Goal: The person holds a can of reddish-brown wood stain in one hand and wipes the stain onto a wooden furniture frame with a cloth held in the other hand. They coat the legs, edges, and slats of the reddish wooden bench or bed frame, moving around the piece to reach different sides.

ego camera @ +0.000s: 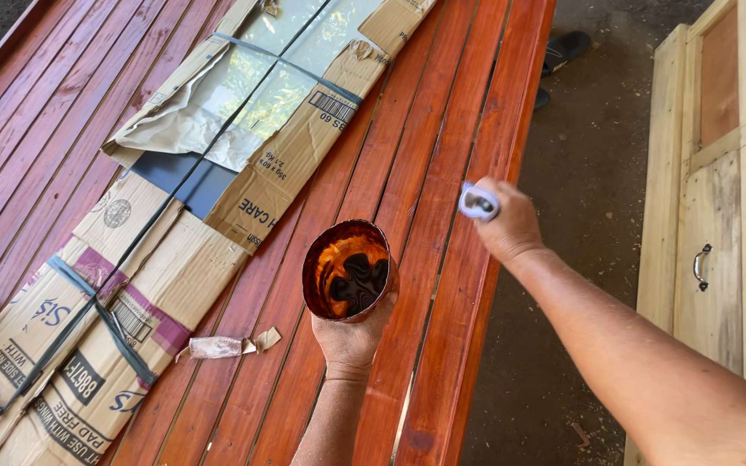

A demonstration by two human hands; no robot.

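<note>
Right hand [504,226] closes around a small white object [479,203]; left hand [351,332] grips an open tin [347,269] of dark stain; flattened cardboard [144,285] lies left of both, on red planks [442,285].

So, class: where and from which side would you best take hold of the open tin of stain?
Probably round the lower wall of the tin, from underneath, as the left hand does now. It is open-topped and tilted with dark liquid inside, so a low side grip keeps fingers off the wet rim.

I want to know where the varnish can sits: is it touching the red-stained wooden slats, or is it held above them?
Apart. The head view shows the left hand gripping the can from below, lifted above the slats; only the hand touches it.
</note>
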